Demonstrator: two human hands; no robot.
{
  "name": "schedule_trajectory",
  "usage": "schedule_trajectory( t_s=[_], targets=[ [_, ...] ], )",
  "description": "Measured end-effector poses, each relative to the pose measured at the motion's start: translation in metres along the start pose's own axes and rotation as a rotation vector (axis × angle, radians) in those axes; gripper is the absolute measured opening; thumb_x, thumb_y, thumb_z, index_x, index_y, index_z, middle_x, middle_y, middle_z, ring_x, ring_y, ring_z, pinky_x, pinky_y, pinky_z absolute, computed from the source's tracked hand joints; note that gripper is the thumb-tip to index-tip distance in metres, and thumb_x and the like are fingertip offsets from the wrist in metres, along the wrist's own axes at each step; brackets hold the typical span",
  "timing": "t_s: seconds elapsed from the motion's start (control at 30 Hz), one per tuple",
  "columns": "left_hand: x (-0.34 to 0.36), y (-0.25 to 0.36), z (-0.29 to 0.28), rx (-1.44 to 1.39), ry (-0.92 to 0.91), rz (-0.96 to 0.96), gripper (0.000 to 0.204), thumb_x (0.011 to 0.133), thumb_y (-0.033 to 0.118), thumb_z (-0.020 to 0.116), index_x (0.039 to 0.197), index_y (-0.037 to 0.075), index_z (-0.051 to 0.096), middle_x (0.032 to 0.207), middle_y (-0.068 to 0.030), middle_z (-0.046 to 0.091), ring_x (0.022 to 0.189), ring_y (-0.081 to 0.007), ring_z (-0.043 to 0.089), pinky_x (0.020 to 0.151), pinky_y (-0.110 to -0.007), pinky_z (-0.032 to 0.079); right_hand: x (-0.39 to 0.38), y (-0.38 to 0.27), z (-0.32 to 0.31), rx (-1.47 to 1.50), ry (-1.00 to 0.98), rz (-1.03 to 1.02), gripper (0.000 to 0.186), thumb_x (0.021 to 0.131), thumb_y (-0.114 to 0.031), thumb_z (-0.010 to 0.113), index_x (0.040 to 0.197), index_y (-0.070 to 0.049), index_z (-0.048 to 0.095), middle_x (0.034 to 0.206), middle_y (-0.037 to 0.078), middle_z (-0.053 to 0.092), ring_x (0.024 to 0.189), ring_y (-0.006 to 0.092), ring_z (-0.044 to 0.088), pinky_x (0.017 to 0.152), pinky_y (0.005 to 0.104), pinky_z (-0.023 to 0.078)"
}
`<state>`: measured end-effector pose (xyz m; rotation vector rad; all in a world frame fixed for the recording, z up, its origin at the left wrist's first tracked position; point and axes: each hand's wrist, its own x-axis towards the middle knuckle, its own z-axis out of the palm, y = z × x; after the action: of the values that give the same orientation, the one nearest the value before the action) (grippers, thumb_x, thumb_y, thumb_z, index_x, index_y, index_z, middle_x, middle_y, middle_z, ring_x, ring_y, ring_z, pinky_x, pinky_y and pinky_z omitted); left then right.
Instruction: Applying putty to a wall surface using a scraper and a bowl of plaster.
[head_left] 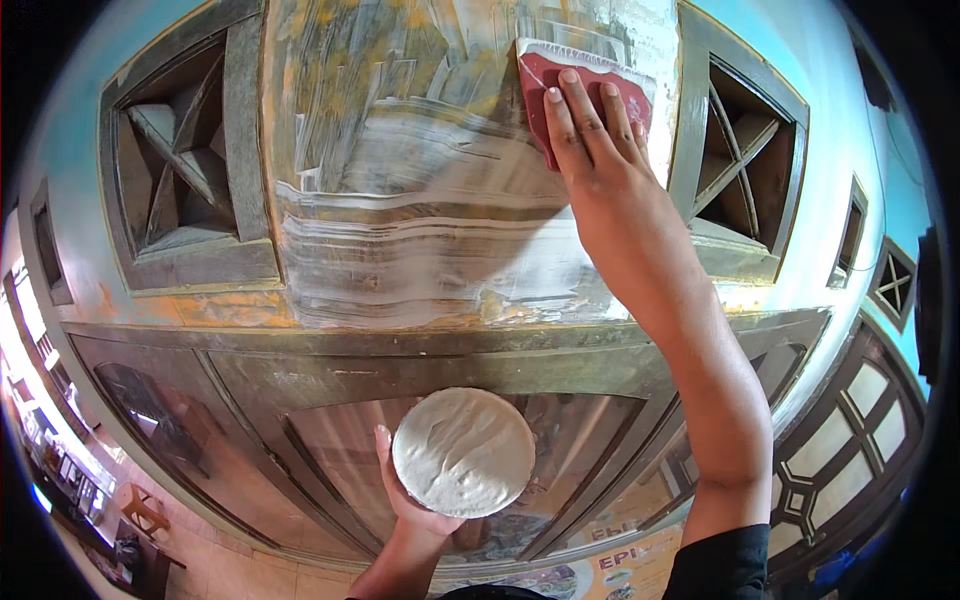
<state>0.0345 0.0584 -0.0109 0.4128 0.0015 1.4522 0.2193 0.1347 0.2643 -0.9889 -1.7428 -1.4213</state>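
Observation:
My right hand (598, 165) reaches up and presses a red flat putty spreader (536, 88) to the wall, its fingers laid along the blade. White filler lines the spreader's upper edge. Below it and to the left, a wall patch (390, 215) carries streaky white and grey filler with yellowish spots showing through. My left hand (418, 508) holds up a round container of white putty (464, 453) from beneath and from its left side. The putty looks thick, with ridges on its surface. Most of the container's side is hidden.
Wooden vent frames with crossed bars flank the patch, a left vent (180, 150) and a right vent (745, 150). Below runs a wooden beam (350, 342) over glazed panels. A small stool (143, 508) stands on the tiled floor (230, 570), far down at left.

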Motion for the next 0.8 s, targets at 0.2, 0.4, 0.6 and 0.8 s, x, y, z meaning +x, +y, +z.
schedule_trajectory(
  t_s=[0.2, 0.4, 0.6, 0.8],
  targets=[
    [-0.001, 0.002, -0.003, 0.015, -0.046, 0.025, 0.083, 0.102, 0.074, 0.033, 0.153, 0.010, 0.049, 0.154, -0.0154, 0.052, 0.139, -0.0388, 0.052, 0.114, -0.058, 0.042, -0.015, -0.005, 0.001, 0.002, 0.067, -0.034, 0.065, 0.096, -0.007, 0.058, 0.157, 0.000, 0.037, 0.162, 0.019, 0.040, 0.146, 0.0461, 0.042, 0.117, 0.0581, 0.039],
    [0.000, -0.001, -0.003, 0.208, -0.197, 0.172, 0.084, 0.101, 0.074, 0.033, 0.152, 0.009, 0.049, 0.155, -0.0157, 0.052, 0.140, -0.0394, 0.051, 0.115, -0.059, 0.041, -0.003, 0.005, -0.004, 0.068, 0.229, 0.062, 0.065, 0.096, -0.006, 0.058, 0.158, -0.001, 0.036, 0.162, 0.018, 0.041, 0.147, 0.0447, 0.040, 0.117, 0.0619, 0.037],
    [0.001, 0.004, -0.003, 0.002, -0.119, 0.040, 0.083, 0.102, 0.073, 0.033, 0.153, 0.010, 0.049, 0.155, -0.0155, 0.051, 0.140, -0.0394, 0.051, 0.115, -0.059, 0.041, 0.002, -0.003, 0.007, 0.025, 0.097, -0.004, 0.070, 0.094, 0.006, 0.052, 0.160, -0.007, 0.035, 0.163, 0.017, 0.039, 0.149, 0.0444, 0.037, 0.122, 0.0540, 0.034],
    [0.000, 0.002, 0.000, 0.109, -0.119, 0.114, 0.079, 0.103, 0.070, 0.032, 0.153, 0.011, 0.049, 0.155, -0.0151, 0.052, 0.141, -0.0386, 0.050, 0.116, -0.058, 0.041, -0.015, -0.010, 0.009, 0.003, 0.048, -0.050, 0.070, 0.092, 0.001, 0.057, 0.158, -0.002, 0.036, 0.164, 0.019, 0.036, 0.149, 0.0472, 0.036, 0.120, 0.0569, 0.035]
  ],
)
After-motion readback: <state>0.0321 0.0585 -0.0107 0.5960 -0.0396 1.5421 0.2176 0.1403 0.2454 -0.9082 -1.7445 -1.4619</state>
